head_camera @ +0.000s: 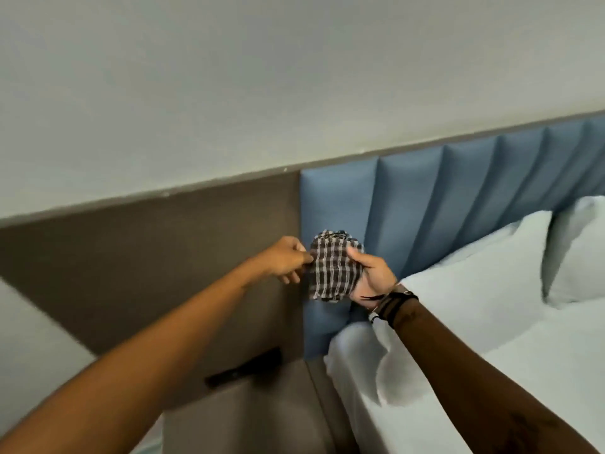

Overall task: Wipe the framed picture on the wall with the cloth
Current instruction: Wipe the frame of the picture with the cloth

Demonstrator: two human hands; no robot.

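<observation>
A dark checked cloth (332,268) with pale stripes is bunched up in front of the blue headboard. My right hand (373,276) grips its right side, thumb across the fabric, with dark bands on the wrist. At the cloth's left edge, my left hand (286,258) pinches the fabric between its fingertips. Both arms reach forward from the bottom of the view. No framed picture is in view; only bare pale wall (262,77) fills the upper half.
A blue padded headboard (458,191) runs to the right behind a bed with white sheets (507,355) and white pillows (491,257). A brown panel (147,257) covers the wall at left, above a brown bedside unit (245,414) bearing a dark object (244,368).
</observation>
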